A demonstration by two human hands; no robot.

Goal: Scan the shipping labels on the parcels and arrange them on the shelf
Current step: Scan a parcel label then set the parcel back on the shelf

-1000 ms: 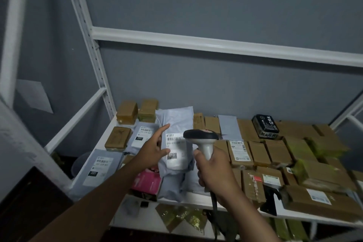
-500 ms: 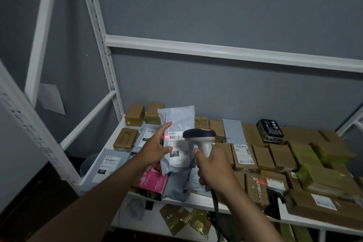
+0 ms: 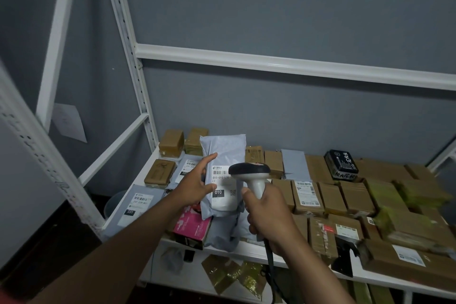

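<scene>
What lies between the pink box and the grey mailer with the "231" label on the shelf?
In the head view, the person's left forearm crosses above that stretch between the pink box and the grey mailer; the shelf beneath is hidden.

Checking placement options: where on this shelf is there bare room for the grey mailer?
Little bare shelf board shows: a front-edge strip between the black item and a labelled box, and a sliver at the back-left corner. Elsewhere brown boxes and mailers crowd it.

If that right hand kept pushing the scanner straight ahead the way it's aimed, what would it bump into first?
Most likely the grey mailer bag that the left hand holds upright: the scanner in the right hand has its head right in front of the bag's white label. Depth is hard to judge, so the gap is unclear.
</scene>
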